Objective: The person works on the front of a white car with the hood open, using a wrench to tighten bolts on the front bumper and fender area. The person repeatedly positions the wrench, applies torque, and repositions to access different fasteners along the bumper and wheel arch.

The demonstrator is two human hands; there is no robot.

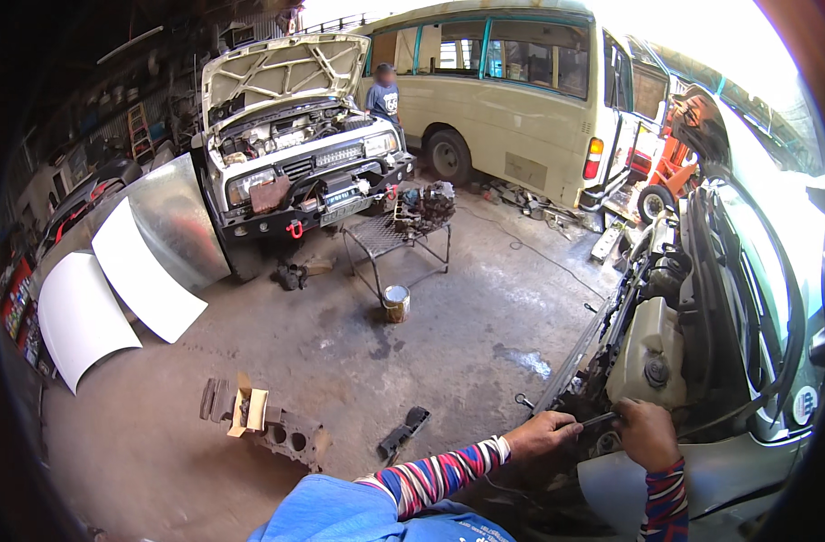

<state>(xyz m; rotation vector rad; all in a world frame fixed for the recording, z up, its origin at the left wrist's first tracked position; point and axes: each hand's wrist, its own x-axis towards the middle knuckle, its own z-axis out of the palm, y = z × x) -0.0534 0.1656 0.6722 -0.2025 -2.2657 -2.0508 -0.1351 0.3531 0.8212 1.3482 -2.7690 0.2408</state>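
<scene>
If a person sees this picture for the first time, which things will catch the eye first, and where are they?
Low on the right, the left hand and the right hand share a slim tool at the open engine bay of a vehicle. Across the stained concrete floor, at upper left, a white off-road car stands with its bonnet raised, a cream van behind it. White body panels lean at far left.

My concrete floor [340,361] carries an engine block [286,434], a tin can [395,303] and white panels [114,289]. A mesh bench [385,237] holds engine parts [426,203]
</scene>
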